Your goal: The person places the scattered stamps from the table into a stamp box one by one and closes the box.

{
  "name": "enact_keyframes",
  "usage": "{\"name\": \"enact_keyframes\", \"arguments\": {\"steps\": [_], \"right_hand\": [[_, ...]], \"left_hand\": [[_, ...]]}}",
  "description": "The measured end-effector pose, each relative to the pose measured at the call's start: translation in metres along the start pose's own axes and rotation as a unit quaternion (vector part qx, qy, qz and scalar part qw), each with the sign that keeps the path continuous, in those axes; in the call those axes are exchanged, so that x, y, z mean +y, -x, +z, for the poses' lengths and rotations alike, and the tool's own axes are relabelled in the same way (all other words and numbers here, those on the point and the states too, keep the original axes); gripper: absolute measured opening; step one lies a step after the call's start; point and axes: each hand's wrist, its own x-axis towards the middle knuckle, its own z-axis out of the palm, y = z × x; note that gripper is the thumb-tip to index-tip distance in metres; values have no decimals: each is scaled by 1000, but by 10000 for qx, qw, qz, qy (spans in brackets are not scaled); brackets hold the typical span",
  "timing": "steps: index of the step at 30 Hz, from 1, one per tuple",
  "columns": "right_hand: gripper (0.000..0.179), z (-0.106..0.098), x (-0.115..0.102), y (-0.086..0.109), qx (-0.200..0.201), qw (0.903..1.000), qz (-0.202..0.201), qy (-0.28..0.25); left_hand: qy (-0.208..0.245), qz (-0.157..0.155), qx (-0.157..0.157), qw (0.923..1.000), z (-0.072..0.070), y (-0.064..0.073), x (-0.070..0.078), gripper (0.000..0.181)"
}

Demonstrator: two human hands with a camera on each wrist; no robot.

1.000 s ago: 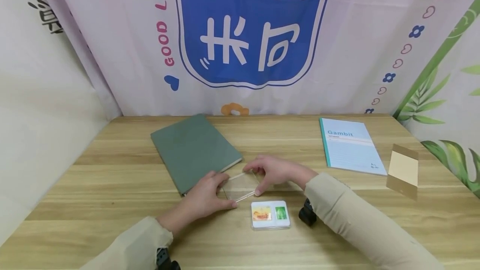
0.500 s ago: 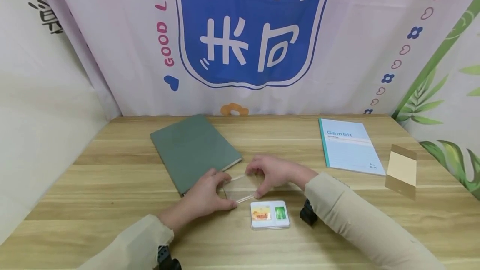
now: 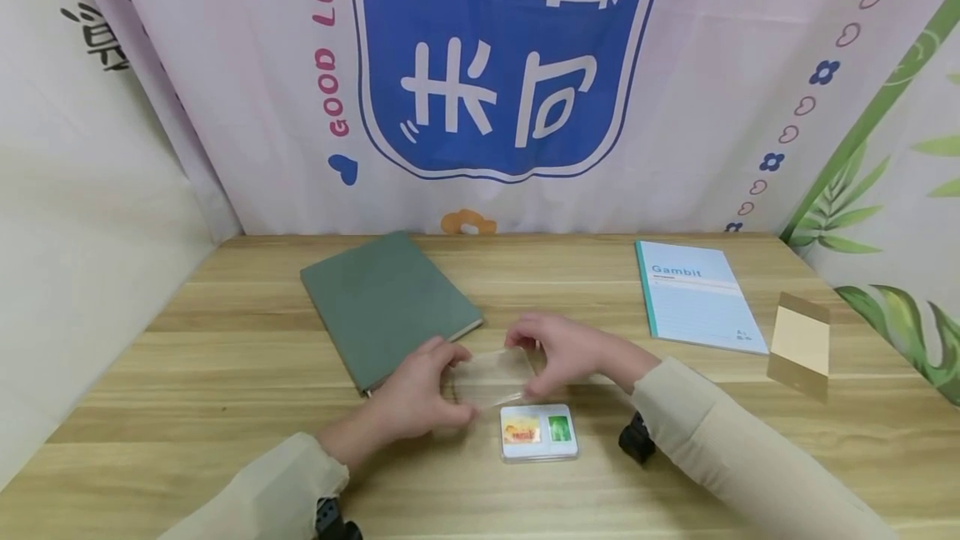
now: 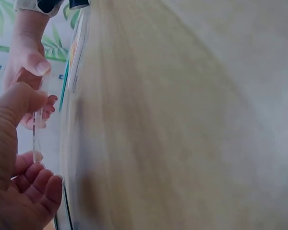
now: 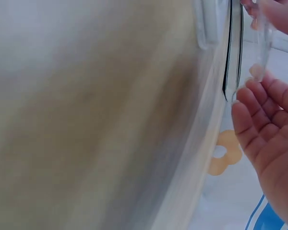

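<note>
A clear, flat plastic lid or case (image 3: 491, 377), slightly blurred, is held between the two hands just behind a small card case. My left hand (image 3: 420, 390) pinches its left side, thumb at the near edge and fingertips at the far edge. On the opposite side my right hand (image 3: 566, 352) grips it the same way. Seen edge-on in the left wrist view, the clear piece (image 4: 37, 129) stands off the tabletop. The small case (image 3: 540, 433), white with an orange picture and a green one, lies flat on the table in front of the hands.
A dark green notebook (image 3: 386, 307) lies behind the left hand. Farther right are a pale blue "Gambit" notebook (image 3: 697, 294) and a brown-and-cream card-like piece (image 3: 799, 344). A printed curtain (image 3: 270, 107) hangs behind the wooden table (image 3: 187, 407).
The clear piece has shifted a little to the right and looks raised, with both hands still on it. The right hand and forearm have moved right. The small case has stayed put.
</note>
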Motion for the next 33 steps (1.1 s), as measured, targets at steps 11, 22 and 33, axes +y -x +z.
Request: {"name": "enact_keyframes", "arguments": {"steps": [11,22,33], "right_hand": [[52,4,-10,32,856,9961,96,-181],[51,12,-22,60,1503,9884,73,-190],[49,23,-31,81,1589,9857,273,-481]], "left_hand": [[337,789,238,9960,1,4,11,55],[1006,1365,148,9854,9,7,17,56],[1107,1168,-223,9867,16,13,25,56]]}}
